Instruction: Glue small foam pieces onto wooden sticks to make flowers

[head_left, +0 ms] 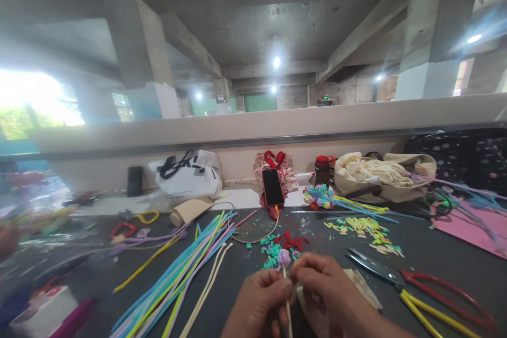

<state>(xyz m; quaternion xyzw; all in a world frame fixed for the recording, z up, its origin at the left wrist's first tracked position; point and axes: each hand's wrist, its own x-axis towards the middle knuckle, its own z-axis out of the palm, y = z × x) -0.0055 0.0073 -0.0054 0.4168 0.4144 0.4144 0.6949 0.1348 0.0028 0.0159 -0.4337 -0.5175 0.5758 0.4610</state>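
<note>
Hands meet low at centre frame over the dark grey tabletop (435, 243). My left hand (259, 301) pinches a thin pale stick (288, 310) between thumb and fingers, holding it nearly upright. My right hand (328, 290) closes its fingertips on the same stick just under the small lilac fuzzy bud (284, 257) at its top. Whether the right hand also holds something pale against the stem I cannot tell, as the fingers hide that spot. Judgement: the step in hand is fixing or wrapping at the bud's base. A further turn would call for the left grip to stay firm while the right works round the stem without crushing the bud. Just beyond the bud lies a scatter of teal and red cut bits (273, 248). A fan of long pastel craft stems (186, 269) runs off to the left. Red-and-yellow-handled scissors (435, 301) lie near the right hand, apart from it. A black phone (273, 187) leans at the table's far edge.
</note>
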